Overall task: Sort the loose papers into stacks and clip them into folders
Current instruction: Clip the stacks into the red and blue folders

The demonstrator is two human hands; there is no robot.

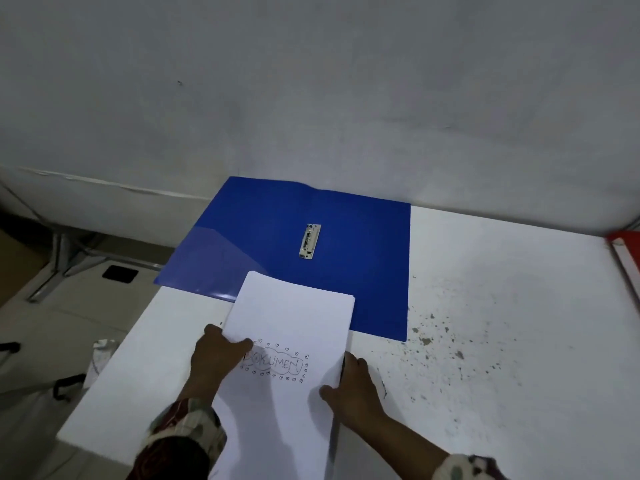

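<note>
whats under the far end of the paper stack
The near edge of the open blue folder lies under the far end of the paper stack, with the white table beneath. How far the folder runs under the stack is hidden.

A: How much of the stack [294,327] can you see?

B: Not all. Its near end runs off the bottom edge, and its far end hides the folder's [363,244] near edge.

A: The writing on the top sheet?

B: The left hand [216,355] covers the first letter. The right hand's [353,386] fingers [349,362] are partly hidden behind the stack's edge.

A: The red thing [627,247] on the right?

B: Cut off by the frame; only a strip shows. The clip [309,241] is too small to make out. The tabletop [502,306] runs off right.
</note>
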